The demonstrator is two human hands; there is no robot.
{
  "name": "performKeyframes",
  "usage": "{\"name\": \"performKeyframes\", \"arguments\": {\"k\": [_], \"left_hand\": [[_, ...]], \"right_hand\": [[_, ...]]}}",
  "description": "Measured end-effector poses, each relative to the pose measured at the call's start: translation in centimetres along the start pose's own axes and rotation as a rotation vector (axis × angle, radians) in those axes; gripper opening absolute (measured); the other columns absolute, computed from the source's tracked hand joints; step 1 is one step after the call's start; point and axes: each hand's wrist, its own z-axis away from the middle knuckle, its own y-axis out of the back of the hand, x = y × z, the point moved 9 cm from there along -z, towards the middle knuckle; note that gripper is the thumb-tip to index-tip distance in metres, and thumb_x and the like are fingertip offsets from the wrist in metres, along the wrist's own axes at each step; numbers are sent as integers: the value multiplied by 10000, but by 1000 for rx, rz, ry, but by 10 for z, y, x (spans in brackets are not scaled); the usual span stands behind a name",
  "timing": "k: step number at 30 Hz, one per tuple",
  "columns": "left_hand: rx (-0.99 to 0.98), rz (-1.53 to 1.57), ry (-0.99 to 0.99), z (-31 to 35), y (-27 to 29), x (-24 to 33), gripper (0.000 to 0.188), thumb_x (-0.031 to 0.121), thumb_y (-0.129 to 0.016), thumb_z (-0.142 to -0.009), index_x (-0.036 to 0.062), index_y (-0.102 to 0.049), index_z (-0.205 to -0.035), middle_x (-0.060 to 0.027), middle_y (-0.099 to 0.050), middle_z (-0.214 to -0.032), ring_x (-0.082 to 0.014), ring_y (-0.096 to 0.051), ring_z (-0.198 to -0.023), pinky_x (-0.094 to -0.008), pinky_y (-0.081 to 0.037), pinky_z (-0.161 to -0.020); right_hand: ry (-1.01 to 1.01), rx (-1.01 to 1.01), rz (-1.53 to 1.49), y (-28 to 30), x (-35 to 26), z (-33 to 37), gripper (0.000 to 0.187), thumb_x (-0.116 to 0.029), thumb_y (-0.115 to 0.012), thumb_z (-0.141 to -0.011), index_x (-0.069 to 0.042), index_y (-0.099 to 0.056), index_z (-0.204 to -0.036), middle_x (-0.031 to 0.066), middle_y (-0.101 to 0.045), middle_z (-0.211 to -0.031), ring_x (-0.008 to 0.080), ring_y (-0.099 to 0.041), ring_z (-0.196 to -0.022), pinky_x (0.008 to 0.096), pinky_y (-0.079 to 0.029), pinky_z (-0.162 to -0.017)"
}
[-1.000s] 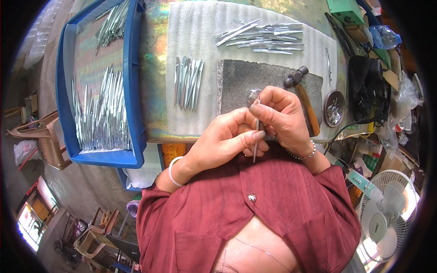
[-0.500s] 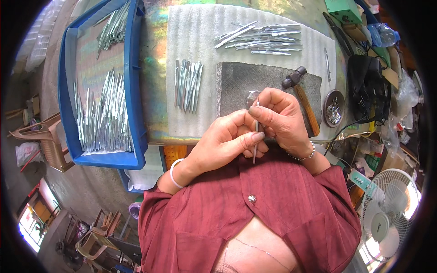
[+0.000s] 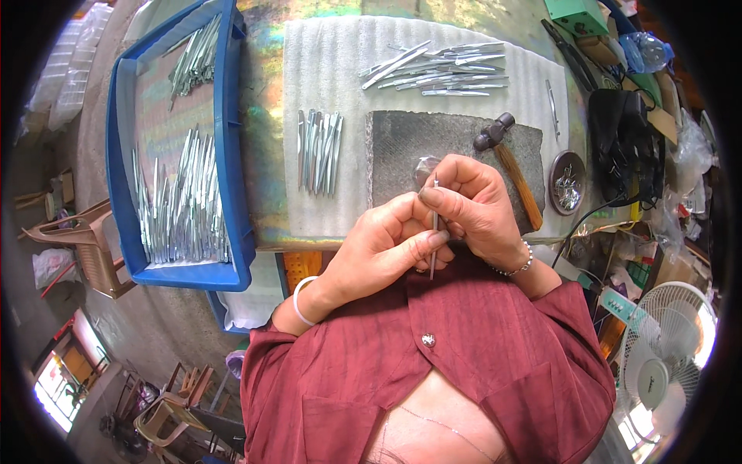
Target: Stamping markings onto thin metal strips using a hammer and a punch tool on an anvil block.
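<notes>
A slim, tapered grey metal piece (image 3: 433, 263) stands nearly lengthwise before my chest, pinched in both hands. My left hand (image 3: 386, 241) grips its lower part between thumb and curled fingers. At its upper end, the thumb and forefinger of my right hand (image 3: 481, 207) are closed on it. Just beyond my fingertips lies a dark, rough, flat block (image 3: 413, 139), with a small shiny see-through thing (image 3: 425, 165) that I cannot make out. On the block's right side rests a hammer (image 3: 516, 184) with a dark head and wooden handle.
White foam sheeting (image 3: 325, 69) carries a loose pile of metal pieces (image 3: 444, 69) and a neat row (image 3: 319, 155). A blue tray (image 3: 241, 185) of similar pieces stands left. To the right are a round dish (image 3: 553, 199) of small metal parts, a black bag (image 3: 622, 143) and a fan (image 3: 666, 344).
The whole view has shifted slightly. Both hands keep their hold on the metal piece, with only a slight movement of the fingers.
</notes>
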Motion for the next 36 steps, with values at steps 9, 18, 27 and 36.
{"name": "performKeyframes", "arguments": {"k": [9, 18, 27, 36], "left_hand": [[25, -14, -4, 5, 0, 1, 137, 91, -536, -940, 2, -513, -1041, -55, -638, -804, -68, -582, -679, -206, -475, -607], [261, 447, -311, 24, 45, 24, 183, 86, -562, -916, -6, -529, -1070, -87, -630, -842, -155, -631, -722, -254, -520, -647], [768, -552, -520, 60, 92, 91, 189, 121, -527, -946, -44, -601, -1002, -57, -617, -862, -109, -596, -745, -233, -471, -637], [995, -1422, -430, 30, 125, 95, 200, 86, -595, -857, -25, -621, -1022, -186, -642, -901, -316, -635, -755, -370, -491, -686]], "right_hand": [[40, 1, -58, 0, -2, 5, 84, -98, -614, -895, -29, -570, -877, -18, -564, -674, 7, -450, -517, 156, -332, -438], [97, -7, -4, -1, -8, 11, 61, -47, -609, -883, 2, -581, -906, 41, -598, -702, 33, -496, -502, 169, -376, -434], [509, 576, 782, 121, -103, 39, 186, -90, -609, -877, 7, -610, -1035, 26, -632, -838, 54, -553, -690, 188, -451, -586], [215, 796, 1423, 259, -116, 15, 377, -255, -639, -810, 6, -578, -1074, 205, -652, -924, 323, -645, -857, 390, -487, -771]]}}
